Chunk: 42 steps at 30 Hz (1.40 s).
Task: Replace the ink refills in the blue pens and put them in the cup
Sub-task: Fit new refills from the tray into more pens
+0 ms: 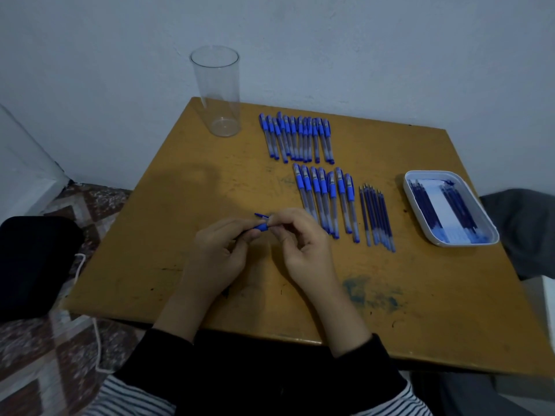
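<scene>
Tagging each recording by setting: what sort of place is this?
Likely a room in a home, not a factory: a scuffed, ink-stained wooden table against a bare white wall, and a patterned rug on the floor beside it.

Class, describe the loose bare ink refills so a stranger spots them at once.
Find the white rectangular plastic tray at the right of the yellow-brown wooden table. Just left of it lies a bunch of thin dark-blue refills. Unlike the capped blue pens beside them, they have no caps or barrels.
</scene>
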Available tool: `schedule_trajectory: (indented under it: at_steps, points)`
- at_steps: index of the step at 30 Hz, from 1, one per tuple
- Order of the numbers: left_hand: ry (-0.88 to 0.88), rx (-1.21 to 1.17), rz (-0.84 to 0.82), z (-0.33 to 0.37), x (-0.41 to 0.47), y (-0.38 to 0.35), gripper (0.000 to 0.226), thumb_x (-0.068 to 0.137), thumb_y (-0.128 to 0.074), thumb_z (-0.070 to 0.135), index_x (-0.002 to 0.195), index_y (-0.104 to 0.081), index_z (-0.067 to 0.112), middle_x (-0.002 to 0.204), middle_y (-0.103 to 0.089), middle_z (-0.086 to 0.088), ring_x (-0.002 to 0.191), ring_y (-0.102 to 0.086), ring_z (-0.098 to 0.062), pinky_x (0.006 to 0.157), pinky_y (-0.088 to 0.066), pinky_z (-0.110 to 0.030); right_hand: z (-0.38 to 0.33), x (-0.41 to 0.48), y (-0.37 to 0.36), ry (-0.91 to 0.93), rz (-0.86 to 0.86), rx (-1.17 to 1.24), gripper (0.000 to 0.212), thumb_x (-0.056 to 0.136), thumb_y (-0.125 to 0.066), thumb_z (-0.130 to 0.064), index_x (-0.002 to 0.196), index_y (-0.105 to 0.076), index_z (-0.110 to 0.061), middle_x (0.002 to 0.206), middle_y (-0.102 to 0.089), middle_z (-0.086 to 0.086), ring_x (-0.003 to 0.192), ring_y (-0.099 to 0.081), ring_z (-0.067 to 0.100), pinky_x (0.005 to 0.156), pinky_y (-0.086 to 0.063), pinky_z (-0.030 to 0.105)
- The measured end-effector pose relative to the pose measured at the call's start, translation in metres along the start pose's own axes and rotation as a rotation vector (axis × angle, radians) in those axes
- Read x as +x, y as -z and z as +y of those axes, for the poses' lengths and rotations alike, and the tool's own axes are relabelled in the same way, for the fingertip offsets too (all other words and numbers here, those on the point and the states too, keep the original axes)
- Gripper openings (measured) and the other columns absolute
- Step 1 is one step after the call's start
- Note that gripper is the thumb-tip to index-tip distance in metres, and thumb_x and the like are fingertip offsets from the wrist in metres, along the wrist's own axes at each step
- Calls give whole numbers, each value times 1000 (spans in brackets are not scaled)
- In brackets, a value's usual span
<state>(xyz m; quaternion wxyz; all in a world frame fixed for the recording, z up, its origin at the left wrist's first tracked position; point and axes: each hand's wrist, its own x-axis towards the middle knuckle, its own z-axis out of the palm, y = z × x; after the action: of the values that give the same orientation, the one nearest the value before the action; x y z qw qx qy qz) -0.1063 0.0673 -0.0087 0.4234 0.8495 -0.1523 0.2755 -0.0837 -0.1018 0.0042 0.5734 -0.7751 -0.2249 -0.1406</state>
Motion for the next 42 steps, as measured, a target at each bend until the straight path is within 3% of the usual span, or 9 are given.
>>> schedule_trajectory:
  at_steps: [6, 10, 18, 24, 28, 31, 36, 38, 42]
  points:
    - [-2, 0, -9, 1, 1, 0, 18, 94, -68, 11, 109, -77, 11, 106, -75, 7, 97, -69, -7, 80, -55, -25, -6, -1, -2, -201, 29, 80, 12, 96, -63, -20, 104, -68, -13, 88, -66, -3, 82, -63, 12, 73, -54, 29]
    - [-5, 9, -9, 0, 1, 1, 18, 94, -68, 15, 109, -77, 10, 106, -74, 7, 97, -69, -6, 79, -57, -29, -4, -1, -1, -127, -7, 26, 15, 95, -59, -6, 102, -67, -16, 93, -66, -1, 88, -63, 13, 77, -55, 35]
    - [15, -27, 18, 1, 1, 1, 21, 88, -75, 12, 109, -79, 13, 103, -75, 7, 94, -70, -4, 79, -57, -26, -2, -2, 2, -79, 32, -51, 11, 97, -58, -5, 99, -66, -12, 92, -62, -1, 89, -59, 10, 76, -47, 19]
    - [19, -7, 42, 1, 0, 0, 20, 89, -73, 15, 108, -79, 12, 103, -76, 6, 92, -71, -6, 78, -57, -25, -6, -5, 2, -173, 26, 47, 23, 95, -62, -10, 115, -61, -22, 101, -64, -5, 95, -62, 12, 81, -53, 24]
    - [12, 3, 16, -1, -1, 0, 21, 89, -73, 16, 110, -78, 14, 104, -75, 8, 92, -70, -5, 78, -57, -26, -1, -4, 2, -106, -14, -98, 12, 98, -56, -10, 105, -67, -14, 94, -65, -3, 90, -62, 10, 77, -53, 31]
    - [19, -7, 9, -3, -2, -2, 22, 89, -74, 15, 110, -78, 13, 103, -75, 7, 92, -70, -6, 77, -57, -28, -3, -4, 4, -91, -33, -59, 20, 96, -57, -4, 106, -65, -19, 100, -65, -3, 97, -61, 11, 82, -52, 29]
    - [5, 7, 27, -2, -1, -2, 22, 88, -76, 13, 110, -79, 14, 105, -75, 7, 92, -70, -5, 77, -57, -26, -5, -3, 2, -226, -24, 27, 12, 98, -59, -20, 109, -64, -16, 91, -64, -9, 88, -63, 10, 76, -54, 27]
    - [-9, 26, 25, -2, 0, -2, 21, 87, -77, 11, 108, -79, 13, 102, -74, 10, 89, -69, -5, 75, -55, -24, -3, -4, 2, -197, -27, 24, 9, 100, -55, -13, 103, -64, -15, 87, -63, -7, 84, -62, 13, 73, -54, 33]
    - [-2, 22, 34, -3, 0, -2, 21, 88, -75, 13, 109, -78, 15, 104, -71, 13, 91, -68, -2, 79, -54, -19, -7, -3, 4, -238, -38, 157, 20, 96, -60, -5, 111, -60, -19, 97, -64, -3, 89, -61, 10, 80, -53, 26]
